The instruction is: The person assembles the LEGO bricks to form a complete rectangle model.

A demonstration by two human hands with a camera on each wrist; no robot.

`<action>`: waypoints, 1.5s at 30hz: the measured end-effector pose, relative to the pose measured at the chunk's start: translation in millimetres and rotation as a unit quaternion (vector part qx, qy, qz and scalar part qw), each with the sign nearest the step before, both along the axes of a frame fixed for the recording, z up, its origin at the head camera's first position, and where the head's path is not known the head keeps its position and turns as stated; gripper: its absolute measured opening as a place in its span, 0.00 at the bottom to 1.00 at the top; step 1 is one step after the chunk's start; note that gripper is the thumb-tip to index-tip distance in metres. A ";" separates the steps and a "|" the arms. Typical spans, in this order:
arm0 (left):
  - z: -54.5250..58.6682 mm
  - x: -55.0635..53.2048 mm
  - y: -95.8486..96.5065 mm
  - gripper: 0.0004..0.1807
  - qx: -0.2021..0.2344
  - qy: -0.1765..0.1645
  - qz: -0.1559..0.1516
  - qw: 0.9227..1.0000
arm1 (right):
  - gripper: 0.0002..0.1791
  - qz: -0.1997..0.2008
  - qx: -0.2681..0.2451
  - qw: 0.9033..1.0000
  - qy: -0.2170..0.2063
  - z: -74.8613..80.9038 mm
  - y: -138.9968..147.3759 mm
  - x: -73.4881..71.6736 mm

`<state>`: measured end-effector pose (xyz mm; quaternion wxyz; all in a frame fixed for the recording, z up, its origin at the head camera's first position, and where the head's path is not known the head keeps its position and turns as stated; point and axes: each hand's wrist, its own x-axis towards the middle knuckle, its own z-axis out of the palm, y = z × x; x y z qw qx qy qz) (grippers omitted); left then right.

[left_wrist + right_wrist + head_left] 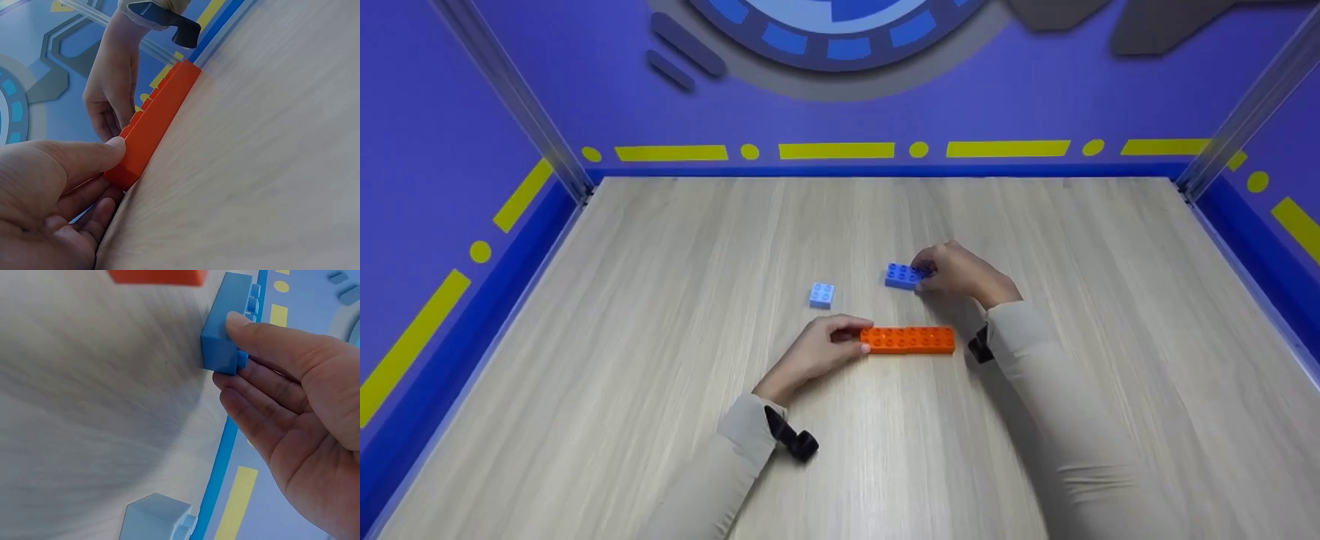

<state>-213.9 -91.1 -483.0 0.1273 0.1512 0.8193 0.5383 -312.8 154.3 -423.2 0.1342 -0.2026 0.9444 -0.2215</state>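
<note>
A long orange building brick [911, 342] lies on the tabletop, studs up. My left hand [821, 348] pinches its left end, with the thumb [116, 144] on the near side and fingers behind. Farther back and to the right, my right hand [961, 274] grips the right end of a blue building brick [900, 277] between thumb and fingers. In the right wrist view the thumb lies on one long side of the blue brick [226, 326]. A small light blue brick [822, 295] stands by itself, behind the left hand and left of the blue one.
The wood-grain tabletop [660, 300] is bounded by a purple back wall [855, 112] and side walls with yellow markings. Metal posts [521, 97] rise at the back corners. Each wrist wears a black camera mount [793, 436] over a beige sleeve.
</note>
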 end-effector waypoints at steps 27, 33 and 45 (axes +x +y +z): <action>1.6 0.0 0.2 0.20 -0.007 -0.005 0.000 1.000 | 0.20 0.047 -0.053 0.997 0.005 13.1 18.9 24.4; -0.1 0.6 -0.6 0.20 0.012 0.013 -0.010 1.000 | 0.19 0.061 -0.057 0.996 0.006 17.7 21.1 33.1; -2.1 0.0 -1.0 0.20 0.012 0.018 -0.010 1.000 | 0.19 0.094 -0.061 0.994 0.009 19.3 20.9 46.2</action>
